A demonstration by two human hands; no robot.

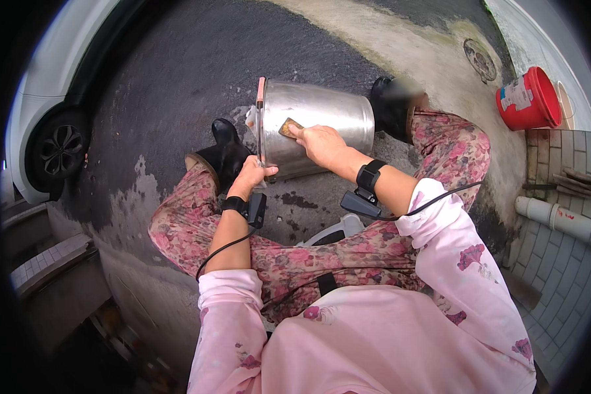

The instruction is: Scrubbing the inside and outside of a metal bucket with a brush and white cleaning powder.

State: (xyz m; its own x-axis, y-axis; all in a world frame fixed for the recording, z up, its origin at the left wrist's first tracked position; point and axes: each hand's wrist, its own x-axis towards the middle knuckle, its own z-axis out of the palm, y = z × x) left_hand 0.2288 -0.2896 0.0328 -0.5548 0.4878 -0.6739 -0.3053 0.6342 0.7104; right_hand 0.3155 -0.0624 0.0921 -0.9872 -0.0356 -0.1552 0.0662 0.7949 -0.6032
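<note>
A dull silver metal bucket or pot (320, 98) lies on its side on the ground between my boots, its wider rimmed end to the left. My left hand (251, 175) grips that rim at the near side, thumb pointing right. With my right hand (322, 144) I press a small flat brownish pad (290, 129) against the curved wall, near the rim end. What the pad is made of cannot be told. A reddish strip (261, 91) shows along the far part of the rim. The inside of the vessel is hidden from me.
Black rubber boots (229, 152) flank the vessel. At right are a red bucket (527, 101), a white pipe (559, 216) and a tiled surface (566, 266). A car wheel (61, 150) is at left. A round cover (479, 59) lies in the concrete.
</note>
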